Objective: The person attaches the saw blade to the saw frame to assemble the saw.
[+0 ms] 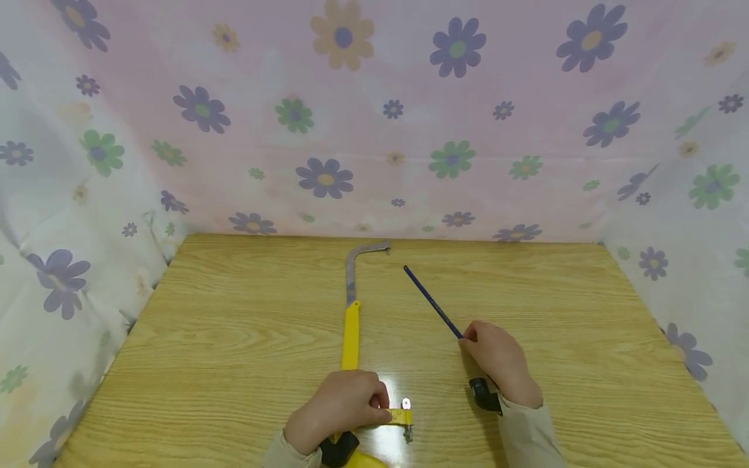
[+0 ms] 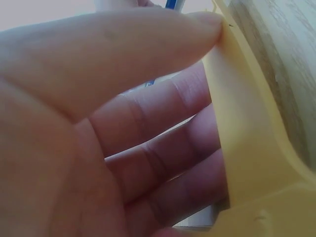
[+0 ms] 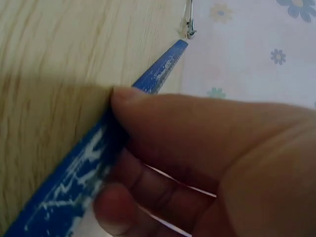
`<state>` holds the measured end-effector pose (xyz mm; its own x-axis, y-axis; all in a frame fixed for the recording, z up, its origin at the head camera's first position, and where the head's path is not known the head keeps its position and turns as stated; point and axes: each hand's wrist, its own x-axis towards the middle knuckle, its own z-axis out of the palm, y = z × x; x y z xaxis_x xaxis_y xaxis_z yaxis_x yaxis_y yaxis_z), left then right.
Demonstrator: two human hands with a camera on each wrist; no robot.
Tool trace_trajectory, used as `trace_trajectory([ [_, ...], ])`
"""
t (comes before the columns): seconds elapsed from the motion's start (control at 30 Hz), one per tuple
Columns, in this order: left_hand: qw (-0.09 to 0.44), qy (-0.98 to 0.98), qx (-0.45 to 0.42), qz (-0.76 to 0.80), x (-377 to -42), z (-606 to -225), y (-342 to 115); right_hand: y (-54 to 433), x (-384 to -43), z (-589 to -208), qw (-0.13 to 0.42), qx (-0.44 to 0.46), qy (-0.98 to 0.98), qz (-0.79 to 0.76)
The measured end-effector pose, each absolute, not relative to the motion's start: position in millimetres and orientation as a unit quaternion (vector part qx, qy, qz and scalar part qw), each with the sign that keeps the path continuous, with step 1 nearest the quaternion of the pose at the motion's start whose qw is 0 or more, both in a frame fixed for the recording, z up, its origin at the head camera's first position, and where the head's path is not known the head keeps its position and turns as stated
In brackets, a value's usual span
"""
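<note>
A hacksaw frame (image 1: 350, 338) with a yellow body and a bent grey metal front arm lies on the wooden table. My left hand (image 1: 344, 404) grips its yellow lower part, beside a small metal wing nut (image 1: 406, 404) and blade pin. In the left wrist view, thumb and fingers press against the yellow frame (image 2: 247, 128). To the right, my right hand (image 1: 500, 357) pinches one end of a thin blue hacksaw blade (image 1: 433, 302), which points away and to the left, apart from the frame. The right wrist view shows scratched paint on the blade (image 3: 64, 192).
The wood-grain table (image 1: 234, 312) runs back to a flowered cloth (image 1: 374, 130), which also hangs along both sides. A small pin (image 1: 388, 249) sits at the far tip of the frame's metal arm. Each wrist wears a black device.
</note>
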<state>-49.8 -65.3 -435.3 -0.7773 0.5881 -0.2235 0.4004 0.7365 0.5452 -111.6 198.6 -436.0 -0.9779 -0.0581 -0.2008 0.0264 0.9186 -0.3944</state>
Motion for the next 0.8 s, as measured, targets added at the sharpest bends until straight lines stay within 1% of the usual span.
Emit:
trace_trajectory([
  [0.27,0.194,0.912,0.271,0.238,-49.8,-436.0,-65.7,199.0,-114.1,-439.2,0.095,-0.056,0.96,-0.259],
  [0.37,0.191,0.914,0.27,0.236,-49.7,-435.0,-66.2,194.5,-115.4,-438.5,0.101,-0.052,0.946,-0.303],
  [0.63,0.195,0.913,0.267,0.24,-50.7,-433.7,-65.5,178.9,-120.5,-448.3,0.159,-0.008,0.867,-0.472],
  [0.8,0.194,0.913,0.266,0.24,-50.3,-435.5,-64.9,168.7,-121.4,-460.9,0.203,-0.021,0.8,-0.565],
])
